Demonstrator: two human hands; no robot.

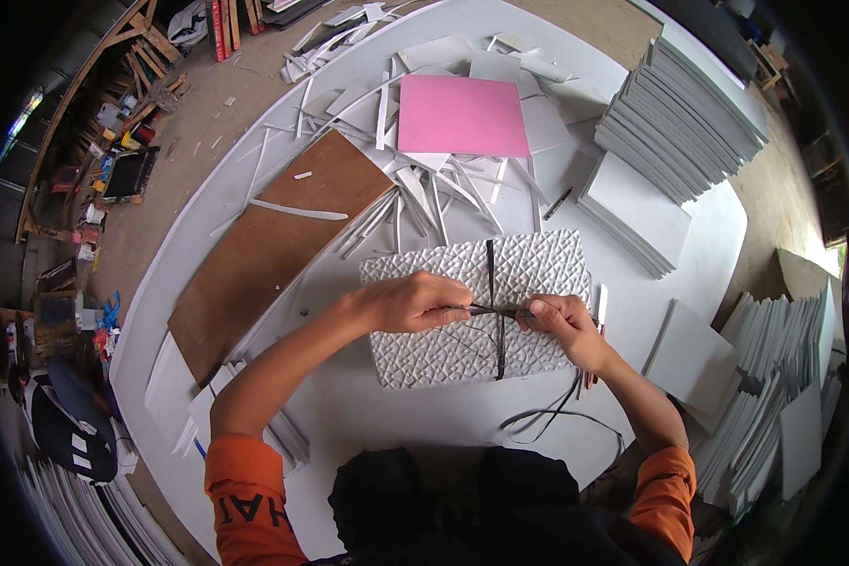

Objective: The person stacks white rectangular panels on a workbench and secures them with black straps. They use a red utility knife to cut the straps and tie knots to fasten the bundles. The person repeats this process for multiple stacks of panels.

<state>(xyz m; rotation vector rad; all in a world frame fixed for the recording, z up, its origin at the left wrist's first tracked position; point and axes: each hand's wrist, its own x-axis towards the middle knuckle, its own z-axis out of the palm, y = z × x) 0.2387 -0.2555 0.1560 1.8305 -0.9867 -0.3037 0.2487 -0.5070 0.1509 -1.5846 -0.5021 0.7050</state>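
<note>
A white rectangular bundle with a bumpy, quilted-looking surface lies in front of me on the table. Black cord runs across its middle from the far edge to the near edge. Above the crossing, my left hand pinches one part of the cord, its fingers closed. My right hand grips another part just to the right, thumb pressed on the fingers. Between the hands the cord is drawn together; whether it is knotted there I cannot tell. A loose length of cord trails in loops over the table's near right.
A brown board lies at left, and a pink sheet sits among white offcut strips. Tall stacks of grey-white boards stand at the far right. A knife-like tool lies beside the bundle, a black pen beyond it.
</note>
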